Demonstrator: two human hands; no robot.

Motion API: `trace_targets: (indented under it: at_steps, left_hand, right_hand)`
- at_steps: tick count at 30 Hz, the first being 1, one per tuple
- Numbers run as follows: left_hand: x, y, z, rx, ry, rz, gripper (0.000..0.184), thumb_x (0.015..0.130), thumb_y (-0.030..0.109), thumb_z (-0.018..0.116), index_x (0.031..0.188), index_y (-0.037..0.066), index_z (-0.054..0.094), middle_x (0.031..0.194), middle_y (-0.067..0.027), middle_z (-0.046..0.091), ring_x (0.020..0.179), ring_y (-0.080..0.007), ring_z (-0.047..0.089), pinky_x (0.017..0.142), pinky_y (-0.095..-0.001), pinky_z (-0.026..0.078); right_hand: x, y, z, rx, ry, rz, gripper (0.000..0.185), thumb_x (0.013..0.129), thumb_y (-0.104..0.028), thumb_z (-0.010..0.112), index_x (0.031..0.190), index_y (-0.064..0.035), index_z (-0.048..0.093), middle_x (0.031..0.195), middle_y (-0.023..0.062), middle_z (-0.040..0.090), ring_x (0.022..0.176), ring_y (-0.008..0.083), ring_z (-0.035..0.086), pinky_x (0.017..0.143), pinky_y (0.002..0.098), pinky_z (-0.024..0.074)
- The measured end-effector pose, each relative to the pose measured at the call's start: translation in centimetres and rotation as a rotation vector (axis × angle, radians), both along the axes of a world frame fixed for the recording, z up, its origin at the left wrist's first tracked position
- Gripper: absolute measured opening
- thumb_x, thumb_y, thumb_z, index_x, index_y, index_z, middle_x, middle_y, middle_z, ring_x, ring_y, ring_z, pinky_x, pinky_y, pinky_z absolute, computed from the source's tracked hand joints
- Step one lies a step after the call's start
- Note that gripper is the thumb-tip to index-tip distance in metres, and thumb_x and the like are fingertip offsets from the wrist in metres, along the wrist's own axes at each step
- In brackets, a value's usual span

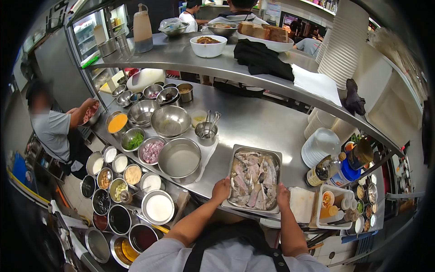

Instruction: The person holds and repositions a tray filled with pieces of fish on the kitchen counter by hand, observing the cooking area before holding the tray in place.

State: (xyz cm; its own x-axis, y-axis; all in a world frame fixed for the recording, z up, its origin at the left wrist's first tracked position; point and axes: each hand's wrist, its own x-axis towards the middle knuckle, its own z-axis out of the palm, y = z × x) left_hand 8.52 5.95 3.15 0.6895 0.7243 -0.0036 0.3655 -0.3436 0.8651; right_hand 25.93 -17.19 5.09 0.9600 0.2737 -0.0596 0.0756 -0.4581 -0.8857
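A rectangular metal tray lies at the front edge of the steel counter, directly before me. It is filled with pale pink and grey pieces that look like raw fish. My left hand grips the tray's left side, its fingers closed at the rim. On the opposite side my right hand is closed on the rim; its fingertips are partly hidden. Just right of that hand is a pale cutting board. Left of the tray stand a large steel bowl and a pot holding spoons.
Bowls of chopped red onion and greens stand at left. Several ingredient containers fill the lower left. At right are stacked plates and a bottle basket. A steel shelf spans overhead. A co-worker stands at left.
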Motion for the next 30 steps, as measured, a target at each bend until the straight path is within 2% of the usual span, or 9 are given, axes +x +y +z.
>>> trace_targets:
  at_steps: [4,12,16,17,22,25,30]
  left_hand:
    - [-0.1,0.0,-0.2,0.005,-0.045,0.013,0.055,0.096,0.04,0.03,0.079,-0.004,0.059,0.081,-0.0268,0.06,0.084,-0.0469,0.055,0.076,-0.0482,0.042]
    - [0.2,0.4,-1.4,-0.01,-0.013,0.029,0.052,0.096,0.038,0.033,0.078,-0.002,0.06,0.08,-0.0263,0.06,0.082,-0.0456,0.056,0.073,-0.0484,0.043]
    - [0.0,0.0,-0.3,-0.031,-0.029,0.026,0.056,0.097,0.04,0.032,0.077,-0.005,0.058,0.077,-0.0289,0.058,0.081,-0.0469,0.055,0.073,-0.0475,0.042]
    - [0.0,0.2,-0.6,-0.026,-0.006,0.017,0.052,0.096,0.039,0.033,0.078,-0.002,0.06,0.079,-0.0261,0.06,0.081,-0.0454,0.057,0.072,-0.0485,0.044]
    - [0.2,0.2,-1.1,-0.047,-0.02,0.026,0.053,0.096,0.04,0.033,0.078,-0.002,0.059,0.08,-0.0263,0.06,0.082,-0.0452,0.057,0.073,-0.0479,0.043]
    - [0.0,0.2,-0.9,-0.043,-0.018,0.018,0.053,0.096,0.04,0.033,0.08,-0.002,0.06,0.082,-0.0265,0.061,0.084,-0.0448,0.057,0.074,-0.0472,0.044]
    - [0.0,-0.1,-0.3,-0.042,-0.042,0.023,0.053,0.096,0.04,0.032,0.084,-0.002,0.062,0.085,-0.0263,0.061,0.086,-0.044,0.057,0.077,-0.0474,0.044]
  right_hand:
    - [0.4,0.2,-1.7,0.133,0.086,-0.045,0.047,0.092,-0.038,0.048,0.077,0.0052,0.058,0.07,0.0111,0.058,0.068,0.0185,0.049,0.068,0.036,0.0416]
    - [1.6,-0.6,-3.8,0.047,0.018,0.03,0.047,0.092,-0.038,0.047,0.08,0.0067,0.058,0.071,0.0163,0.058,0.07,0.0235,0.05,0.07,0.0381,0.0413]
    - [1.3,-0.6,-2.5,-0.028,0.021,0.047,0.049,0.093,-0.039,0.045,0.08,0.0068,0.057,0.072,0.0171,0.058,0.071,0.0247,0.05,0.07,0.0389,0.0407]
    - [1.2,-0.5,-2.3,-0.042,0.016,0.042,0.049,0.093,-0.039,0.045,0.08,0.0067,0.057,0.072,0.0173,0.058,0.07,0.0247,0.05,0.071,0.0389,0.0407]
    - [0.8,-0.3,-1.1,-0.062,0.024,0.042,0.049,0.093,-0.039,0.043,0.08,0.0061,0.057,0.071,0.0187,0.057,0.07,0.0258,0.052,0.07,0.0395,0.0406]
    - [1.3,-0.5,-2.4,-0.032,0.002,0.052,0.052,0.093,-0.041,0.044,0.073,0.0053,0.054,0.066,0.011,0.052,0.066,0.0204,0.045,0.066,0.0372,0.04]
    - [1.5,-0.4,-2.8,-0.062,-0.006,0.02,0.051,0.094,-0.041,0.044,0.074,0.005,0.056,0.069,0.011,0.055,0.069,0.0215,0.046,0.067,0.0368,0.0405]
